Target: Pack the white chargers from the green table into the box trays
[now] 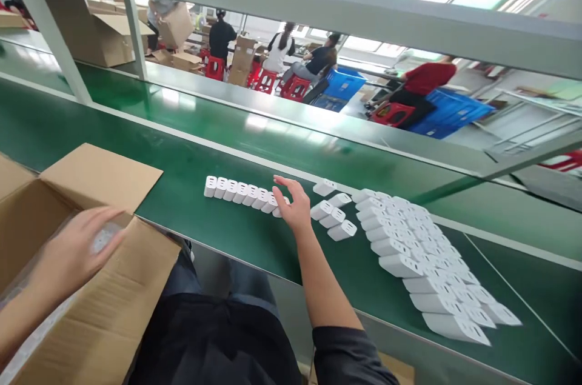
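A row of white charger blocks (242, 192) stands upright on the green bench, their slotted ends up. My right hand (294, 204) is at the right end of this row, thumb and fingers apart; it partly hides the last blocks, and I cannot tell whether it touches them. Over the open cardboard box (122, 288) at the left is my left hand (75, 248), slightly blurred, its thumb spread from its fingers. Clear plastic (103, 236) shows inside the box beneath it. To the right of my right hand lie several loose charger blocks (342, 230).
A large block of tightly packed white chargers (409, 233) covers the bench at the right. A pale rail (218, 143) runs along the back of the green bench (245, 239). Beyond it, people sit on red stools near blue crates (341, 85), and another cardboard box (113, 39) stands behind.
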`<state>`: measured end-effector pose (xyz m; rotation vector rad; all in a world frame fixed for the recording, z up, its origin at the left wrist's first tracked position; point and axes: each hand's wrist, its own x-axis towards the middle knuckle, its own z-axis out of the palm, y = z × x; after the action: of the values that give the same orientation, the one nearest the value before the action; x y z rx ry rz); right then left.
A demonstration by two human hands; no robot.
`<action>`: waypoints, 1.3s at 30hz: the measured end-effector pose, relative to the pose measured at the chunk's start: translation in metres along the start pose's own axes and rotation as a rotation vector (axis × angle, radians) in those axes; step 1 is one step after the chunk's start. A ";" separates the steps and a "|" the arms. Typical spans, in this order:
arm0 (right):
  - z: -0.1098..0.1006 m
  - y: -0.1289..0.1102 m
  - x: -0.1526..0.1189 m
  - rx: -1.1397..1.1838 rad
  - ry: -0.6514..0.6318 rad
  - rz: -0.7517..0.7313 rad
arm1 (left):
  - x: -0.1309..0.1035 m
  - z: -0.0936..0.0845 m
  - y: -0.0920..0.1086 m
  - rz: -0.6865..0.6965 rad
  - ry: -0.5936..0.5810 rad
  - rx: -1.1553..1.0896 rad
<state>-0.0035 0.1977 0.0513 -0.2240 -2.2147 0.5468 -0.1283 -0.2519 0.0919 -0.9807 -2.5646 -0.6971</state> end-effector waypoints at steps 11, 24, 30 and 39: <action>0.002 0.011 -0.008 -0.070 0.043 -0.015 | 0.185 0.184 0.138 0.466 -0.567 0.004; 0.010 -0.055 -0.004 0.128 -0.061 -0.267 | 0.130 0.122 0.099 -0.144 -0.426 -0.811; 0.047 -0.166 0.017 0.150 -0.391 -0.554 | 0.074 0.073 0.072 -0.734 -0.301 -1.660; 0.128 -0.272 0.035 0.358 -0.600 -0.916 | -0.015 0.016 -0.011 -0.768 0.082 -1.436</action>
<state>-0.1179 -0.0725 0.1265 1.2212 -2.3894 0.4971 -0.1271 -0.2584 0.0678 -0.0610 -2.0027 -2.8357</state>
